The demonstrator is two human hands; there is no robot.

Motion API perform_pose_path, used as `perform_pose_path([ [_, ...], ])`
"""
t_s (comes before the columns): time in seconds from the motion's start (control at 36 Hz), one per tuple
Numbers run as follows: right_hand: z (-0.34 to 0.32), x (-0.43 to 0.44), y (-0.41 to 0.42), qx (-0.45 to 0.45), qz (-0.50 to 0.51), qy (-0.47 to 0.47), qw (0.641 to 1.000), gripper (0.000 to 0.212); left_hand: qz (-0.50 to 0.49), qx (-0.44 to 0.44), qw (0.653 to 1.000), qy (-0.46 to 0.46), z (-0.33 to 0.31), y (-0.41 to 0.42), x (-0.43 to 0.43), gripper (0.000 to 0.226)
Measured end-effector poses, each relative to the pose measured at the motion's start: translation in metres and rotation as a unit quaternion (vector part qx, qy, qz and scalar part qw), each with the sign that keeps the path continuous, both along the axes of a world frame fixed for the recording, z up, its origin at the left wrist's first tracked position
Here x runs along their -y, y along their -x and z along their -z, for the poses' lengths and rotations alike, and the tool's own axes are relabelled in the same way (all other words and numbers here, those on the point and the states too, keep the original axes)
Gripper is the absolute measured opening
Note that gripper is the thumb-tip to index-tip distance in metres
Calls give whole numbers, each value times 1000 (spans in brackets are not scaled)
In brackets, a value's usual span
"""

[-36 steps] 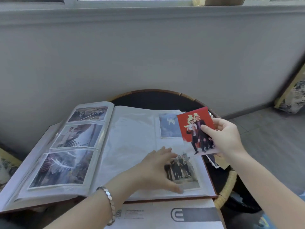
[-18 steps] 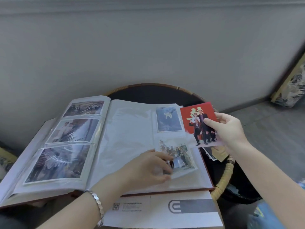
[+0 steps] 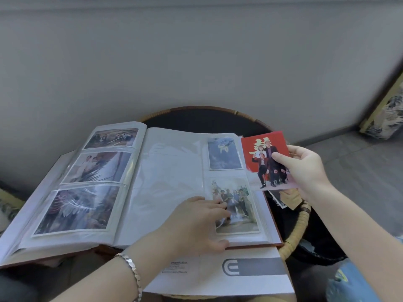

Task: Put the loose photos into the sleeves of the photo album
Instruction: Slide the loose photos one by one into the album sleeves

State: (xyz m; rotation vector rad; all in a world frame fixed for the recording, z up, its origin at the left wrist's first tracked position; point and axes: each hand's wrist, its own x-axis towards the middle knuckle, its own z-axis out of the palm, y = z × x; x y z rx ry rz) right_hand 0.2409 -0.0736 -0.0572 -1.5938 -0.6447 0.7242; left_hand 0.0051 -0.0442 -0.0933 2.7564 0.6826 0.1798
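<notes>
The group photo is now lying straighter in its sleeve than a moment ago, at the album's four o'clock. The left hand is pressing it with relaxed, barely curled fingers. At the album's three o'clock, the right hand is pinching the red photo.

Home, prob. living rm: photo album lying open on rattan-rimmed table; patterned cushion sitting on floor by grey wall.
</notes>
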Motion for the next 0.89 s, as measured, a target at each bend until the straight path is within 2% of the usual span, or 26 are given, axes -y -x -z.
perform_pose_path([
  [0.17,1,5,0,6,-10,2,1000,21,16,13,999,30,2,2,-6,57],
  [0.25,1,7,0,9,-15,-1,1000,21,53,27,998,27,5,5,-9,48],
  [0.33,2,9,0,1,-21,-5,1000,16,70,39,997,22,3,7,-8,29],
  [0.42,4,10,-1,1,-21,-5,1000,14,96,82,992,-15,6,7,-5,27],
  [0.47,5,10,-3,3,-16,-6,1000,18,82,105,991,-16,8,6,-2,26],
  [0.56,6,12,-6,3,-6,-16,1000,21,9,154,987,50,8,4,4,20],
  [0.61,6,13,-10,0,9,-28,1000,23,-71,206,968,122,4,4,7,10],
  [0.69,4,13,-16,-21,30,-44,998,23,-173,243,917,265,-8,5,9,19],
  [0.75,2,13,-18,-43,34,-47,997,20,-224,264,880,326,-15,5,8,23],
  [0.89,-2,13,-13,-50,11,-24,998,8,-352,353,802,328,-21,16,4,25],
])
